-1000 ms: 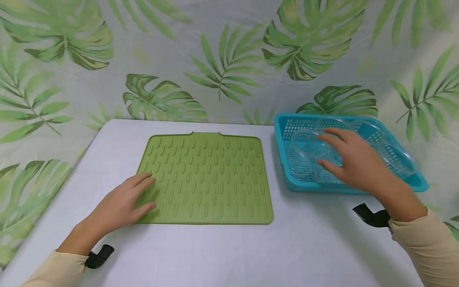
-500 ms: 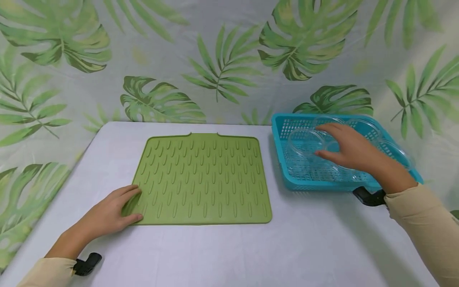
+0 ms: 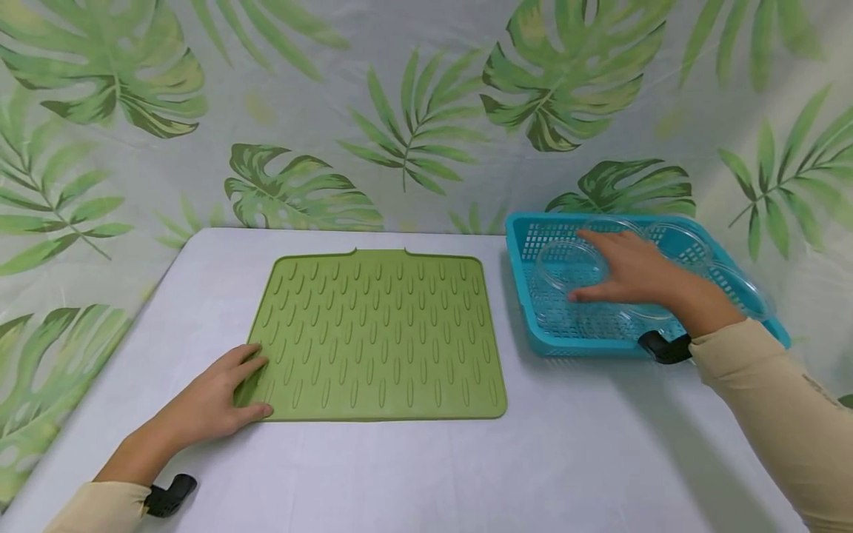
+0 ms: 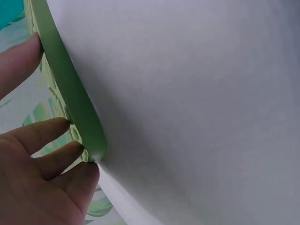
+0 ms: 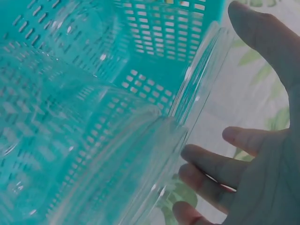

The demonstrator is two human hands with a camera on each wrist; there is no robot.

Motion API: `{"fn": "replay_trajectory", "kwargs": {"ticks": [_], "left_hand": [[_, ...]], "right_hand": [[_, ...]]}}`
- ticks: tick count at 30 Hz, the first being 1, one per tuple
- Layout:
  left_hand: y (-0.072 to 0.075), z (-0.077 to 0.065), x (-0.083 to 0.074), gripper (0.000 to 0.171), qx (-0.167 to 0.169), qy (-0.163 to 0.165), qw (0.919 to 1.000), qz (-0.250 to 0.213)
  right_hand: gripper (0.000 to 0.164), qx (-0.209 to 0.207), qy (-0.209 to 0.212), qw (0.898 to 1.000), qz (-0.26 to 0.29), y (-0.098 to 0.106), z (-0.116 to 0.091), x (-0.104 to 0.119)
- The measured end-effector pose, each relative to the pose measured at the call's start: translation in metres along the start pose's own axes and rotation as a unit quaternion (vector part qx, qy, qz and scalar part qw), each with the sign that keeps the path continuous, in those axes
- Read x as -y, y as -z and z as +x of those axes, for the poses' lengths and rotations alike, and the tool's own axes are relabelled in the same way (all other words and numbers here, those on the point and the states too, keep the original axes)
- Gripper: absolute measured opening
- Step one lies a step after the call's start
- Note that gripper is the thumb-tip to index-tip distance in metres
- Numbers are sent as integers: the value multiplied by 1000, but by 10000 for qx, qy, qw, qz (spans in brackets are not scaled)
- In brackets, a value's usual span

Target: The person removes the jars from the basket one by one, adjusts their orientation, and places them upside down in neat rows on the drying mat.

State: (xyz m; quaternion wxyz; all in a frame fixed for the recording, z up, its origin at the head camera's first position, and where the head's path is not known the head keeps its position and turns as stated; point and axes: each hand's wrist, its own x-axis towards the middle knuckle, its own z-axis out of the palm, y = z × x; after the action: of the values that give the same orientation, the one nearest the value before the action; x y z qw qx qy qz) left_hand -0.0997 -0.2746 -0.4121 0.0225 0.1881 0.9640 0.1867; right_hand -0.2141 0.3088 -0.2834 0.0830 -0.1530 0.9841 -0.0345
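A green mat (image 3: 373,337) with raised oval ridges lies flat on the table. My left hand (image 3: 216,396) rests at its near left corner, fingers extended; in the left wrist view the fingertips touch the mat along its rim (image 4: 70,89). Over a blue perforated basket (image 3: 553,344) at the right hovers my right hand (image 3: 633,270), thumb and fingers spread apart. Inside are several clear round cups, one (image 3: 569,266) left of the hand, another (image 3: 680,244) behind it. From the right wrist, the fingers (image 5: 211,166) appear close to clear rims (image 5: 154,136); contact cannot be told.
White cloth covers the table (image 3: 426,474). A leaf-patterned curtain (image 3: 426,111) hangs behind the mat and basket. The basket stands just right of the mat, with a narrow gap between them.
My left hand has shifted left and nearer, onto the mat's near left corner. My right hand has moved slightly left and farther over the basket. Mat and basket have stayed in place.
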Motion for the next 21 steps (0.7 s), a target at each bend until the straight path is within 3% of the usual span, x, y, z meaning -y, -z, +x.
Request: {"fn": "replay_trajectory", "kwargs": {"ticks": [8,14,21], "left_hand": [[-1,-1,-3,83,106,-75,9999,-19],[2,1,-5,84,359,-14,9993,102],[2,3,-4,87,387,-15,9992,133]], "right_hand": [[120,404,70,9984,398,-3,10,1],[122,370,-79,9985,385,-8,15,2],[121,364,-87,9987,348,-11,19,2]]}}
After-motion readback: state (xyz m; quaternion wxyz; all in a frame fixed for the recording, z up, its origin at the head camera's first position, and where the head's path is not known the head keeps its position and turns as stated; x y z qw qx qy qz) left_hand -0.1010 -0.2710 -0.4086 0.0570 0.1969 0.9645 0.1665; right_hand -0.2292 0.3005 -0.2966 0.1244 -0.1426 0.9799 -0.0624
